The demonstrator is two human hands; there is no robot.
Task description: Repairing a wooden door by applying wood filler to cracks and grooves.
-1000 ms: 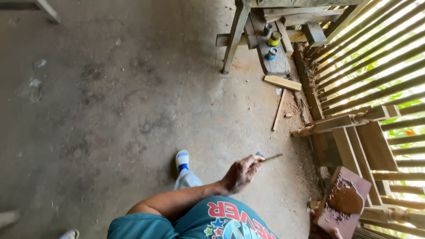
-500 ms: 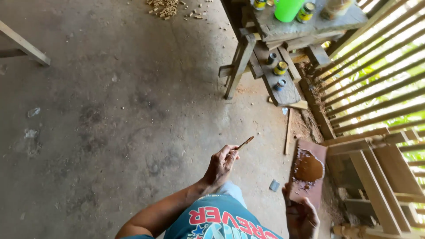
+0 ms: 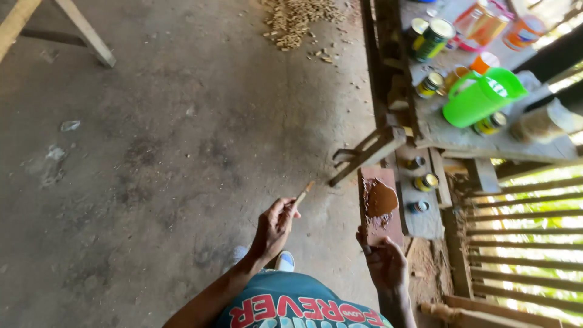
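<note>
My left hand [image 3: 274, 226] grips a thin wooden stick [image 3: 302, 195] that points up and to the right, its tip free in the air. My right hand [image 3: 384, 262] holds the lower end of a flat reddish-brown board [image 3: 379, 209] upright, with a lump of brown paste [image 3: 381, 197] sitting on its upper half. The stick's tip is a short way left of the board and does not touch it. Below the hands I see my teal shirt [image 3: 291, 307] and a white and blue shoe [image 3: 282, 261] on the concrete floor.
A rough wooden table [image 3: 486, 143] at the right carries a green plastic jug [image 3: 483, 97], several tins and orange containers. A lower shelf [image 3: 425, 206] holds small tins. Slatted wooden railing [image 3: 522, 243] runs along the right. Wood chips [image 3: 297, 18] lie on the floor; a wooden leg [image 3: 85, 33] stands upper left.
The view has tilted up towards the table. Both hands rose, the board now held upright in front of me and the stick closer to it.
</note>
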